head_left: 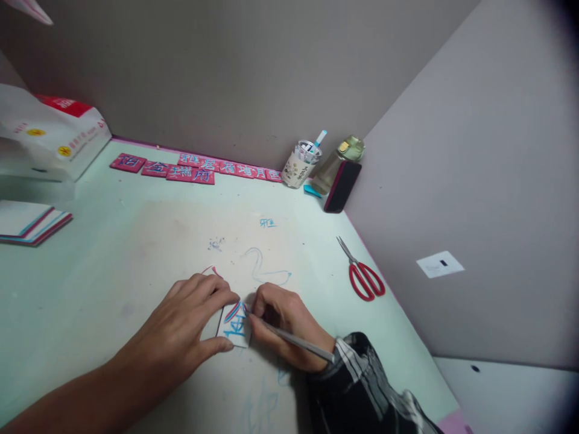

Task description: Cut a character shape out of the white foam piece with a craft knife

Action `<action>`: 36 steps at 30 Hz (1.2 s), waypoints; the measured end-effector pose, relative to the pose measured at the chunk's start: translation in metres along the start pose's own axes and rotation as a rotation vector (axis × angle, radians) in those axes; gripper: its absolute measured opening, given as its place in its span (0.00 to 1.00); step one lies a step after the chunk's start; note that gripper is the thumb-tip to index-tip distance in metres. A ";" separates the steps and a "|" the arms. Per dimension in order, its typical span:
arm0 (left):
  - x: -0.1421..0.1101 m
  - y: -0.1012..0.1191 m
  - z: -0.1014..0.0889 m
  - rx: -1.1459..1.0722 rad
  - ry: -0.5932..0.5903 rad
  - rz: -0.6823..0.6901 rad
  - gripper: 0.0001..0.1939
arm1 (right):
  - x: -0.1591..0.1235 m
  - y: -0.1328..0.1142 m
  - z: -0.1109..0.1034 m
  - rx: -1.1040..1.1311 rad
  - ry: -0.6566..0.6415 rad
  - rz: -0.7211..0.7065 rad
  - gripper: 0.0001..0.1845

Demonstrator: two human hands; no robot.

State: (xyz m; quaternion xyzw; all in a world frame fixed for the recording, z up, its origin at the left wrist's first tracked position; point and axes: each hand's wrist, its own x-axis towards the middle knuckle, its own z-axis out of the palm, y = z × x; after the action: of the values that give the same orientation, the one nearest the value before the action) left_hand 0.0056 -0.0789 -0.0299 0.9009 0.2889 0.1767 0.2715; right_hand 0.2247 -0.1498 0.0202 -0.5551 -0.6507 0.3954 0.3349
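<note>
My left hand [194,313] pins a small white card [239,339] to the table, its thumb on the lower edge and its fingers on the upper. The card bears blue character strokes and curved red and blue stripes. In my right hand [292,319] is a slim grey pen-like tool [301,342], pinched between thumb and fingers. Its tip meets the card's upper right part, but my fingers partly hide it, so its exact kind is unclear. Part of another white piece with a red mark [213,269] shows beyond my left fingers.
Red-handled scissors [365,280] lie to the right. At the back stand a cup of markers [298,166], a bottle [328,172] and a leaning phone [342,188]. Pink character tiles [190,173] line the wall. Stacked cards [25,220] and a white bag [54,135] are on the left.
</note>
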 end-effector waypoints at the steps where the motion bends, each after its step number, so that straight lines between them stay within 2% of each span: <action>1: 0.000 0.000 0.000 -0.004 -0.003 -0.001 0.22 | 0.000 0.000 -0.001 -0.005 -0.004 -0.003 0.10; 10: -0.001 0.001 0.000 0.008 0.012 0.004 0.20 | 0.000 0.003 -0.004 0.015 -0.042 0.001 0.09; 30: 0.001 0.000 -0.002 -0.017 -0.012 0.004 0.22 | 0.001 0.000 -0.015 -0.016 -0.139 0.011 0.10; 36: 0.003 0.002 -0.002 -0.018 -0.005 0.000 0.23 | -0.002 0.000 -0.010 0.031 -0.083 0.035 0.10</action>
State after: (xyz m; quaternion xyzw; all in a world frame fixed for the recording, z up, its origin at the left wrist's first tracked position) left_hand 0.0079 -0.0778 -0.0261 0.8989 0.2864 0.1770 0.2804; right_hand 0.2336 -0.1509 0.0246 -0.5441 -0.6482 0.4338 0.3092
